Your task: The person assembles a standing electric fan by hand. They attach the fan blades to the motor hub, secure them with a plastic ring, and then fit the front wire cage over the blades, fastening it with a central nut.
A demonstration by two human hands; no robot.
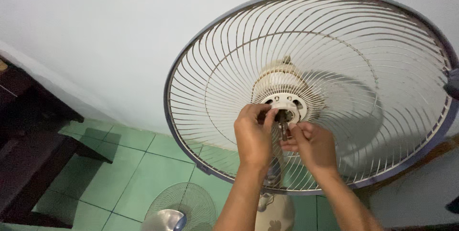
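Note:
A standing fan's rear wire guard [334, 35], white wires in a blue-grey rim, faces me with no blades on it. At its centre sits the white motor hub [286, 102] with a dark metal shaft [283, 125] sticking out. My left hand [253, 135] pinches at the hub just left of the shaft. The fingers of my right hand [311, 144] touch the shaft's tip from the right. What the fingers hold is too small to tell.
The fan's front guard [184, 202] with a silver centre cap [165, 220] lies on the green tiled floor [124, 164] below. Dark wooden furniture [28, 130] stands at the left. A white wall [95, 30] is behind the fan.

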